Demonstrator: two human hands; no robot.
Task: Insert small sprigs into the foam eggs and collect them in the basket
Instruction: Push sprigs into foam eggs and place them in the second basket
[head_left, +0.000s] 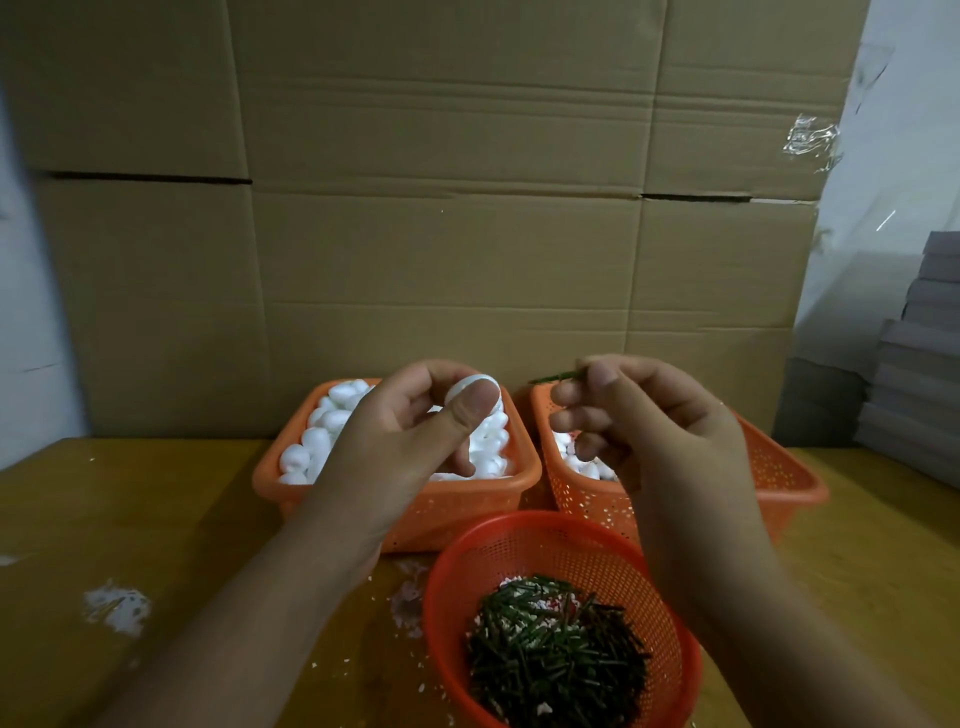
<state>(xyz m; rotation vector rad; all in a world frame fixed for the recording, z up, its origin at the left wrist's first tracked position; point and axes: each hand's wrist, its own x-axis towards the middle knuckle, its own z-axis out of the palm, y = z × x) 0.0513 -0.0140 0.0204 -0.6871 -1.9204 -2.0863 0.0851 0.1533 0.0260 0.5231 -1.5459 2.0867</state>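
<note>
Holding a white foam egg (475, 397) pinched in my left hand (415, 431), I grip one green sprig (553, 378) in my right hand (649, 421), above two orange baskets: the left basket (415, 512) full of eggs, the right basket (779, 473) holding a few. A round basket (519, 551) nearer me on the bench (156, 519) holds sprigs.

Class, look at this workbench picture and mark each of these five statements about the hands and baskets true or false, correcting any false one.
1. The left hand holds a white foam egg. True.
2. The right hand is empty. False: it pinches a green sprig.
3. The sprig is already stuck in the egg. False: they are apart.
4. The round basket holds green sprigs. True.
5. The left rectangular basket is blue. False: it is orange.
</note>
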